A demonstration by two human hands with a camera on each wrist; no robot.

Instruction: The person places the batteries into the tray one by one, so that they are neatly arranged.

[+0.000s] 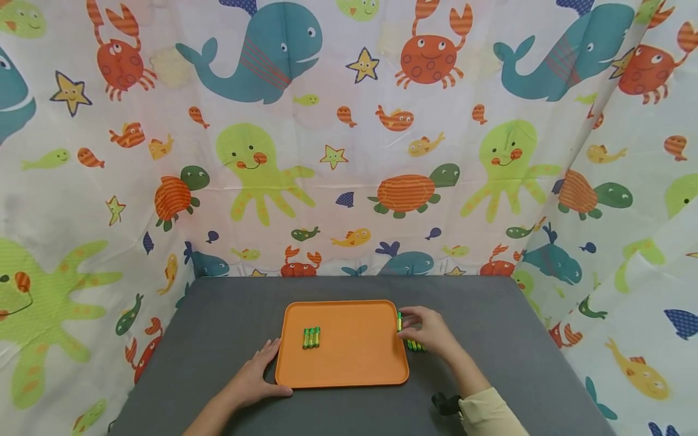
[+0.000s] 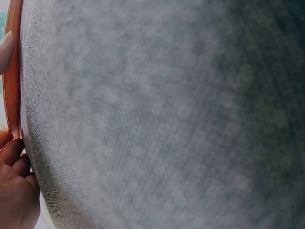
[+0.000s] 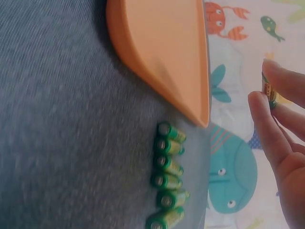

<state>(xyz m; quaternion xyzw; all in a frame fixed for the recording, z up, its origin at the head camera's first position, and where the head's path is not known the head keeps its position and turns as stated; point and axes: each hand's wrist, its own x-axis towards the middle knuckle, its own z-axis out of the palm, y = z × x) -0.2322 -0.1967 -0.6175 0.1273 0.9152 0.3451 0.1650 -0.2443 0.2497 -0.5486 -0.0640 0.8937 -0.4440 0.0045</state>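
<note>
An orange tray [image 1: 349, 363] lies on the grey table. Three green batteries [image 1: 311, 338] stand side by side on its left half. At the tray's front left corner rests my left hand [image 1: 256, 375], fingers along the left rim and thumb against the front one. The left wrist view catches only part of that hand [image 2: 16, 191] beside the tray's edge [image 2: 13, 95]. Between thumb and fingertips my right hand [image 1: 431, 332] pinches one battery [image 3: 268, 90], raised by the tray's right rim. A row of several batteries [image 3: 167, 164] lies just right of the tray, partly hidden by that hand in the head view.
The grey table [image 1: 234, 315] extends around the tray on all sides. Behind and beside it hangs a white curtain [image 1: 338, 200] printed with sea animals. A black band [image 1: 446, 404] sits at the right wrist, near a pale sleeve.
</note>
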